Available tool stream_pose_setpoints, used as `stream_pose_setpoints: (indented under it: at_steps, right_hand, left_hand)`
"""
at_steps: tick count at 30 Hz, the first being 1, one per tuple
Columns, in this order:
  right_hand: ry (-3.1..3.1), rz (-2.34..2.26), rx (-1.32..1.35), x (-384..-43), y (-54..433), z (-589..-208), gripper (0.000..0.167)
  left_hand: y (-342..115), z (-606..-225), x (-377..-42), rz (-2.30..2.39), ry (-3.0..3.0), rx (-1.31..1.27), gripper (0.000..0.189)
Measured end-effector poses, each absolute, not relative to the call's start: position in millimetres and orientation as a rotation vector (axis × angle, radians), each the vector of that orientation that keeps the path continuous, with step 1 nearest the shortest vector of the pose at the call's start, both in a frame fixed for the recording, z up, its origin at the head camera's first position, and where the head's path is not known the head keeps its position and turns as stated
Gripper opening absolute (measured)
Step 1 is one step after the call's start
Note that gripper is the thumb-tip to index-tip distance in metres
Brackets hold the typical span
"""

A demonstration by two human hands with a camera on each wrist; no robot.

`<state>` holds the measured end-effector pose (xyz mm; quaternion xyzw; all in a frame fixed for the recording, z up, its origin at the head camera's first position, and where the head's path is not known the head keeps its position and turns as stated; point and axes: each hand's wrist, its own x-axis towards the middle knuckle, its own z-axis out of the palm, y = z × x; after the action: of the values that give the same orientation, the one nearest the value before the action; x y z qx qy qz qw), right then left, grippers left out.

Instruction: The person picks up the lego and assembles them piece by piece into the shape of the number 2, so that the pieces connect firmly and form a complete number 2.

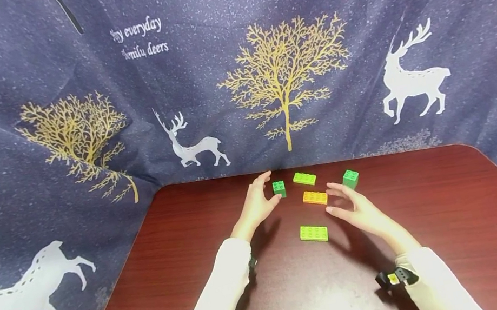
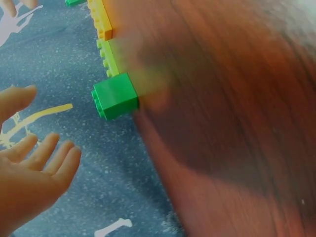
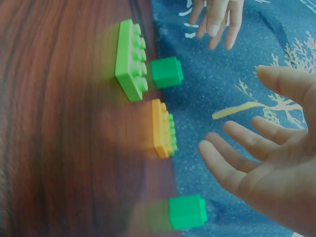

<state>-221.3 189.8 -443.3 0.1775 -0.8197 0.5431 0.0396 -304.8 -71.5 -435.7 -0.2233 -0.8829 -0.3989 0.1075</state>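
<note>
Lying between the left hand [image 1: 257, 204] and the right hand [image 1: 357, 210], the orange brick [image 1: 315, 197] sits toward the far edge of the desk [image 1: 435, 211], its long axis running roughly along that edge, with the right end angled slightly toward the person. The right hand is the nearer one: its fingertips and thumb hang just beside the brick's right end, so it has the shorter reach. The left hand is closest to the left green block [image 1: 279, 189], which stands just to the right of its thumb. Behind the orange brick, closer to the far edge, the far light-green brick [image 1: 304, 178] lies on much the same slant. The near light-green brick [image 1: 314, 233] lies on the person's side, farther from that edge, its long axis also running across the desk. The right green block [image 1: 350, 179] stands beyond the right hand's fingers, on the side of the far right corner. Both hands are turned roughly inward, fingers relaxed and slightly spread, with a wide gap between thumb and fingers on each. Neither holds anything: in the left wrist view the left hand is apart from the blocks, and in the right wrist view so is the right.
</note>
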Motion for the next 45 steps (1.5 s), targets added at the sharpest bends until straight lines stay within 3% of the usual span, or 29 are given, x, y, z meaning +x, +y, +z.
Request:
stream_pose_setpoints:
  at_steps: [11, 23, 45]
  right_hand:
    - [-2.469, 2.121, 0.543, -216, 185, -455, 0.059]
    - [-2.497, 2.221, 0.559, -213, 185, -457, 0.062]
    - [-2.597, 2.235, 0.358, -209, 176, -469, 0.064]
  left_hand:
    - [-65, -446, -320, -1.555, -2.593, -0.437, 0.060]
    - [-54, -455, -339, -1.986, -2.478, -0.098, 0.059]
    - [-50, -467, -350, -2.050, -2.572, 0.007, 0.052]
